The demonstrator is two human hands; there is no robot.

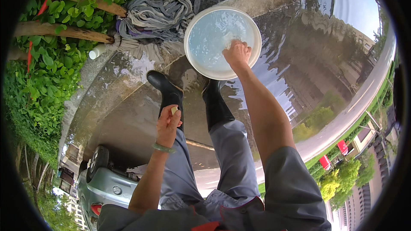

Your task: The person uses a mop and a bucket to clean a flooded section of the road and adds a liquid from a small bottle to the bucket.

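A white round basin (207, 72) holds bluish, rippling water (208, 41). My right hand (238, 54) reaches over its near right side with curled fingers, the fingertips dipping into the water. White froth or splash (229, 38) shows just beyond the knuckles, so I cannot tell whether anything is in those fingers. Lower down, above my left boot, my left hand (168, 123) pinches a small pale-yellow block (174, 110) between thumb and fingers. A greenish bangle (163, 148) circles the left wrist.
Grey string mops (157, 16) lie left of the basin, their wooden handles (64, 32) crossing a leafy hedge (41, 73). A white cylindrical container (97, 51) rests near the kerb. My black rubber boots (165, 86) stand on wet, reflective pavement. A silvery car (107, 183) is behind, at lower left.
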